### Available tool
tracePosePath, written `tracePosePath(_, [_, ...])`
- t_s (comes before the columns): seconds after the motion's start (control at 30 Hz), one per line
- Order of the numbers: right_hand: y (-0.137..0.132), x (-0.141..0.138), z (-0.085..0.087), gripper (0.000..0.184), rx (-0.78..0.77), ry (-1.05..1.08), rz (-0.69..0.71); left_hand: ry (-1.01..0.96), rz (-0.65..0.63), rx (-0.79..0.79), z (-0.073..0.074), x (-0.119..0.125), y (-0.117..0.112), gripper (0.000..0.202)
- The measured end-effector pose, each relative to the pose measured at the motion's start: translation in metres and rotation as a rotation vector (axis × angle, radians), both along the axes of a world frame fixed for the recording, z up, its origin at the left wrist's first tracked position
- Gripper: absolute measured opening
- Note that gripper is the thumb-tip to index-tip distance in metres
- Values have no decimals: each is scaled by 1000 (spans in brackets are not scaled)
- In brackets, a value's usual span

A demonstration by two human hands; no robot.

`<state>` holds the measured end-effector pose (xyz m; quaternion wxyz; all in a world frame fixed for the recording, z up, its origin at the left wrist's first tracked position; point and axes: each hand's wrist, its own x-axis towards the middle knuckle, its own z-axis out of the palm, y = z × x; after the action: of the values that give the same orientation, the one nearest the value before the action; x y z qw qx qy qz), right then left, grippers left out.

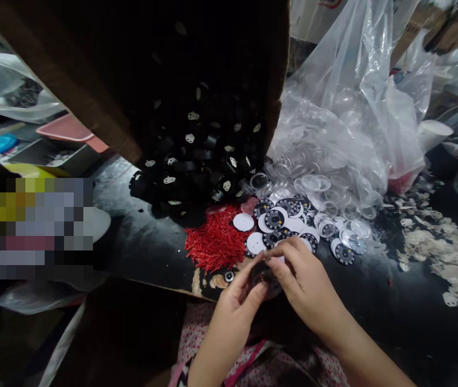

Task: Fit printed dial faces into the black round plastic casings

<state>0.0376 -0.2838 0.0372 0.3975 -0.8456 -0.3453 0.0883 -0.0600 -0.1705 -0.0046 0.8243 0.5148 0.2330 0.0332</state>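
Note:
My left hand (239, 298) and my right hand (303, 277) meet at the near edge of a black table (393, 317). Both pinch one small round clear piece (264, 277) between their fingertips, and its detail is too small to make out. Just beyond the fingers lie several round dial discs (279, 220), some black-printed side up, some white. A heap of thin red sticks (216, 242) lies to the left of the discs. Black round housings (196, 161) spill from a tipped cardboard box (92, 80) behind the sticks.
A big clear plastic bag (345, 118) of transparent round covers stands at the back right, with loose covers (349, 228) in front of it. White paper scraps (446, 258) litter the right side. A pink tray (71, 131) and more bags lie far left.

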Motion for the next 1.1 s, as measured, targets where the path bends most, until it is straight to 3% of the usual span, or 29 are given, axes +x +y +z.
tracePosePath(0.17, [11,-5,-5,40,21,-193,-52,-13,-77,243,7,-4,-5,36])
tracePosePath(0.33, [25,-10,-8,41,79,-124,-45,58,-5,284,15,-6,3,35])
tracePosePath(0.4, [25,-9,-6,41,61,-5,56,152,0,263,9,-28,18,35])
tracePosePath(0.5, [16,-5,-5,30,67,150,149,310,36,309,-8,-84,52,37])
tracePosePath(0.57, [12,-3,-8,26,57,170,100,430,237,546,-18,-117,75,34])
tracePosePath(0.63, [14,-5,-11,23,37,166,114,447,350,844,-19,-127,93,33])
tracePosePath(0.7, [23,-10,-11,20,30,152,219,338,359,1059,-12,-108,106,35])
tracePosePath(0.77, [31,-15,-9,20,34,118,303,203,306,1184,-2,-66,120,37])
tracePosePath(0.93, [25,-20,-7,22,-7,107,261,113,426,1337,16,48,171,55])
tracePosePath(1.0, [19,-21,-8,23,-36,118,239,117,449,1371,17,75,187,60])
tracePosePath(1.1, [14,-23,-10,26,-59,140,237,123,472,1389,20,90,196,56])
